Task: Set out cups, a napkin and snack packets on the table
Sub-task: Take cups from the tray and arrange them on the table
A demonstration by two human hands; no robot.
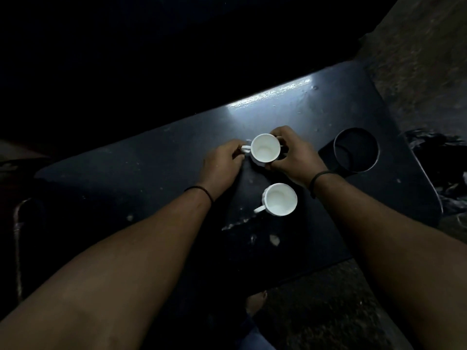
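Observation:
Two white cups stand upright on a dark, scuffed table point(151, 178). The far cup point(265, 147) is empty, its handle pointing left. My left hand point(222, 162) pinches that handle, while my right hand point(293, 155) wraps around the cup's right side. The near cup point(280, 199) sits free between my wrists, its handle pointing to the lower left. No napkin or snack packets are visible in this dim scene.
A round cup-holder hole point(356, 150) is cut into the table at the right. Beyond the table's right edge lies something dark and crumpled point(439, 168). A metal chair frame point(19, 236) stands at the left. Rough floor point(328, 311) shows below the near edge.

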